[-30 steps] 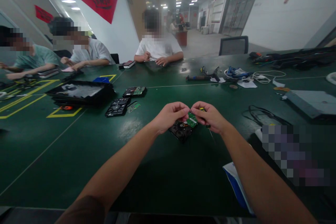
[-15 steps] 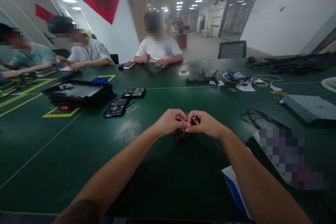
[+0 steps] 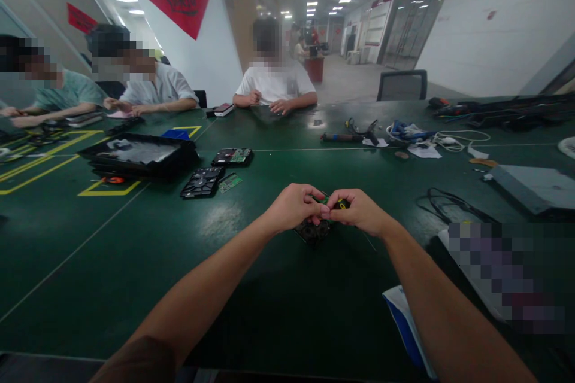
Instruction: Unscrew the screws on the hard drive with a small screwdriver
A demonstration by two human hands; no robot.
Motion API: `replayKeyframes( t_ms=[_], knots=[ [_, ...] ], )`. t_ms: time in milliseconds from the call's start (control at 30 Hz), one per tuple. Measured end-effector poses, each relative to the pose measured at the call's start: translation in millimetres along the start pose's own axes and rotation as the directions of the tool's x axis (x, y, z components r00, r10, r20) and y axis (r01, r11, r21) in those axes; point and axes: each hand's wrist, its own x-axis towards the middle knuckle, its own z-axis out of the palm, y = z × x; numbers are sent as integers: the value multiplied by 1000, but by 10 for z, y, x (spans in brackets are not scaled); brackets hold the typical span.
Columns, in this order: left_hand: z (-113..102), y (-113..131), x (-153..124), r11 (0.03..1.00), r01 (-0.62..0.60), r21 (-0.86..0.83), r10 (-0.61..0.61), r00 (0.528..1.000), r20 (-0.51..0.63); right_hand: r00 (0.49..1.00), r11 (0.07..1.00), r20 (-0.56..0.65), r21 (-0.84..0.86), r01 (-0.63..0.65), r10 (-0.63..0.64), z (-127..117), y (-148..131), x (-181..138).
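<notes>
A black hard drive [image 3: 312, 231] with a green circuit board lies on the green table [image 3: 278, 287] right under my hands. My left hand [image 3: 295, 207] is curled closed over its left side, fingers pressed on the board's edge. My right hand [image 3: 359, 212] is closed around a small screwdriver with a yellow and black handle [image 3: 340, 204], whose thin shaft runs down to the table on the right. The fingertips of both hands meet above the drive and hide most of the green board.
Two more drives [image 3: 202, 182] [image 3: 232, 157] and a loose green board [image 3: 230, 182] lie at the left, beside a black tray [image 3: 139, 156]. Cables [image 3: 444, 203] and tools [image 3: 348, 134] are at the right. A blue and white box [image 3: 406, 323] sits near my right forearm. Three people sit across.
My hands came together over the drive, covering the green board that showed a second ago. In the last half second they barely moved; the view shifted slightly.
</notes>
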Motion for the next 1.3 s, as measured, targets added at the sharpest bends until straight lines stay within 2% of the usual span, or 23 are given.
replayKeyframes(
  t_ms=[100, 300, 467, 733, 867, 1000, 1100, 1200, 1300],
  knots=[
    [-11, 50, -29, 999, 38, 26, -39, 998, 46, 998, 1000, 58, 10, 5, -5, -14, 16, -1],
    [-4, 38, -16, 987, 138, -79, -128, 984, 120, 981, 994, 185, 82, -67, 51, -60, 18, -27],
    [17, 11, -2, 981, 129, -148, -107, 983, 148, 977, 988, 200, 124, -97, 71, -63, -3, -46],
    [33, 29, 17, 967, 120, -223, -80, 981, 178, 987, 988, 157, 143, -62, 39, -30, -20, -51],
    [60, 70, 28, 959, 107, -262, -69, 986, 152, 994, 982, 101, 183, -53, 34, -65, 11, -33],
    [217, 80, 27, 932, 69, -355, -49, 997, 66, 998, 974, -5, 219, -57, 59, -183, 53, -38],
    [403, 70, 17, 907, -1, -420, 16, 999, 32, 996, 964, -35, 255, -75, 87, -290, 80, -67],
    [493, 63, -21, 938, -74, -338, 96, 994, 49, 995, 945, -30, 317, -80, 95, -367, 116, -87],
    [372, 5, -137, 979, -199, -41, 199, 980, -8, 993, 932, -43, 353, -86, 108, -422, 183, -72]
  ],
)
